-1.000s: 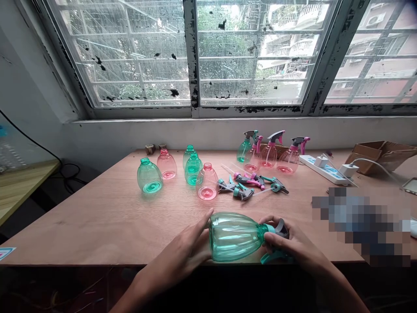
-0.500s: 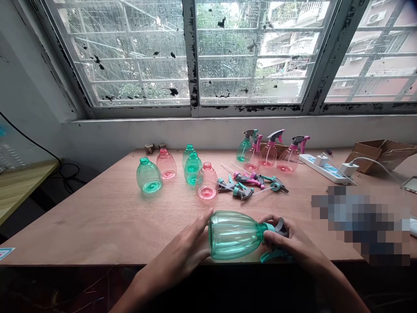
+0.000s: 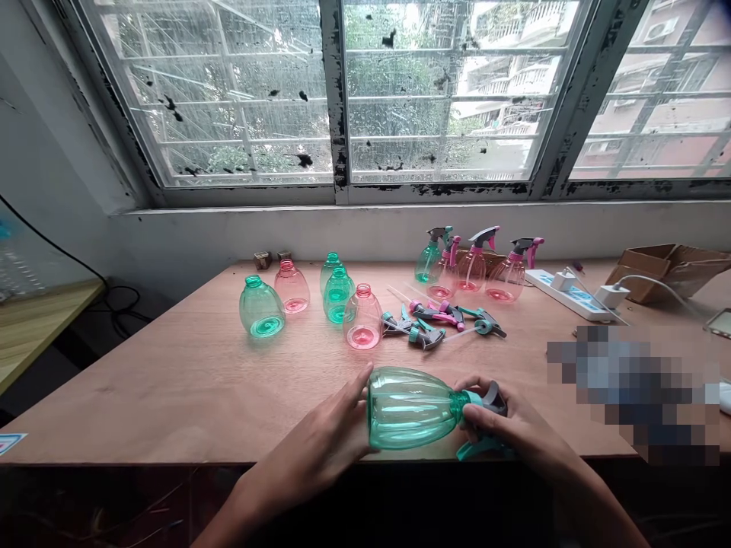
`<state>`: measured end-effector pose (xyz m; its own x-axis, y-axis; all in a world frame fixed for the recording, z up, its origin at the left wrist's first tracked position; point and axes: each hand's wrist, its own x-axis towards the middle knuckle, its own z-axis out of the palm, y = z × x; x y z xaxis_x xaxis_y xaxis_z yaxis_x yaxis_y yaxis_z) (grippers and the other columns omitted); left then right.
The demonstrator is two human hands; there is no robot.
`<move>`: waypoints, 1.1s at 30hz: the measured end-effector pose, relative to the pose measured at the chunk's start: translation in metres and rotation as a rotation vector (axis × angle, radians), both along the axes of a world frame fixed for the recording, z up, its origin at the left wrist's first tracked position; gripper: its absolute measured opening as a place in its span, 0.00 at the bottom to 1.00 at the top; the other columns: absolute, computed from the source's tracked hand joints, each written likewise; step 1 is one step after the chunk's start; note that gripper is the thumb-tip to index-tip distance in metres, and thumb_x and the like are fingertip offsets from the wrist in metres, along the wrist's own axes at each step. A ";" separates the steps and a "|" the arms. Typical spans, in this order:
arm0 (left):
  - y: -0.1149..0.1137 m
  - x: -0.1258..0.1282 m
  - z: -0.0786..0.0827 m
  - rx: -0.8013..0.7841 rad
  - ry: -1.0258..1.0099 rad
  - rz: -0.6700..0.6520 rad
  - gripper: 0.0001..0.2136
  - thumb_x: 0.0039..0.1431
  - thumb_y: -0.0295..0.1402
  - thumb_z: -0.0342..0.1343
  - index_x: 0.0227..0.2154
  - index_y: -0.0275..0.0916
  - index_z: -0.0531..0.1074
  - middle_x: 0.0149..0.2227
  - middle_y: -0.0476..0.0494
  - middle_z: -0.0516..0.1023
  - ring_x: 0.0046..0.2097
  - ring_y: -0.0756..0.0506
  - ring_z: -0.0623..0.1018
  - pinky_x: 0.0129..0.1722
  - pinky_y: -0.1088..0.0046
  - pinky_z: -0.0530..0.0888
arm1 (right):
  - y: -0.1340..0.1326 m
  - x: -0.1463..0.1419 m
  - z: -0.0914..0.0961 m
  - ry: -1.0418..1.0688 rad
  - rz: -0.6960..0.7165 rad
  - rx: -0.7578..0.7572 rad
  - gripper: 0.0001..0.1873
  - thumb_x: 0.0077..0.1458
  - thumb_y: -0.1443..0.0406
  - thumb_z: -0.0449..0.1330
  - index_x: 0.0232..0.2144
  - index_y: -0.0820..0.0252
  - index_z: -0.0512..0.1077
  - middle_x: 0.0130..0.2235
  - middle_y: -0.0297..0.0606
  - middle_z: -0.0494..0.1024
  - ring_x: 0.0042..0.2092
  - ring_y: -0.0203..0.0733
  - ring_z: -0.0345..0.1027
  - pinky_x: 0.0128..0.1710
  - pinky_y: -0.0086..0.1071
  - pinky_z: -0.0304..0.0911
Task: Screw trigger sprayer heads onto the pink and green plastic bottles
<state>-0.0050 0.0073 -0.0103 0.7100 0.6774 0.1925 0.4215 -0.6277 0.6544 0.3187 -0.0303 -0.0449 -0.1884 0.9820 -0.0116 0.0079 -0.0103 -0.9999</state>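
Note:
A clear green spray bottle [image 3: 412,409] lies on its side in the air above the table's front edge, its neck pointing right. My left hand [image 3: 343,418] cups the base of the bottle, with the fingers partly hidden behind it. At the neck, my right hand [image 3: 502,418] is closed around the grey and teal spray head [image 3: 492,399], whose teal trigger hangs downward. Beyond the hands, several loose spray heads [image 3: 439,320] with thin tubes lie in a pile. Left of them stand headless bottles, among them a pink bottle [image 3: 362,318] and a green bottle [image 3: 261,308].
Spray bottles with heads on, such as a pink one [image 3: 507,274], stand at the back near the wall. A white power strip [image 3: 571,295] with plugs and a cardboard box [image 3: 656,270] lie to the right. A blurred patch covers the right front of the table [image 3: 171,380].
The green bottle's base has shifted very slightly upward, with a small turn of the body. Both hands keep their places on it.

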 end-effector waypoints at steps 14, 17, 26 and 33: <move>0.000 0.000 0.000 0.007 -0.006 -0.008 0.40 0.68 0.30 0.55 0.72 0.55 0.35 0.72 0.46 0.57 0.69 0.38 0.63 0.67 0.58 0.65 | 0.001 0.001 -0.004 -0.003 0.003 0.004 0.23 0.58 0.51 0.67 0.46 0.61 0.68 0.26 0.30 0.76 0.30 0.39 0.68 0.31 0.31 0.63; 0.000 -0.001 -0.001 0.028 0.032 0.017 0.46 0.64 0.34 0.62 0.72 0.54 0.33 0.73 0.44 0.52 0.71 0.35 0.59 0.69 0.54 0.62 | 0.001 0.000 -0.003 -0.003 -0.010 0.000 0.23 0.57 0.51 0.67 0.46 0.60 0.69 0.26 0.30 0.76 0.30 0.39 0.67 0.30 0.31 0.63; 0.002 -0.001 -0.004 0.005 0.030 0.022 0.37 0.70 0.32 0.53 0.72 0.54 0.36 0.72 0.45 0.57 0.69 0.39 0.63 0.67 0.58 0.65 | 0.001 0.001 0.000 -0.013 0.001 -0.001 0.24 0.58 0.51 0.67 0.46 0.61 0.69 0.26 0.31 0.77 0.30 0.39 0.68 0.31 0.31 0.62; -0.001 -0.001 0.000 -0.013 0.146 0.109 0.50 0.57 0.41 0.68 0.72 0.48 0.39 0.73 0.39 0.53 0.71 0.32 0.56 0.69 0.50 0.60 | 0.002 0.000 -0.001 -0.003 0.006 0.000 0.24 0.57 0.50 0.67 0.45 0.61 0.69 0.26 0.30 0.76 0.29 0.38 0.67 0.30 0.30 0.61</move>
<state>-0.0060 0.0068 -0.0102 0.6522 0.7534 0.0837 0.5774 -0.5652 0.5892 0.3189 -0.0287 -0.0459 -0.1945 0.9808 -0.0125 0.0109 -0.0106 -0.9999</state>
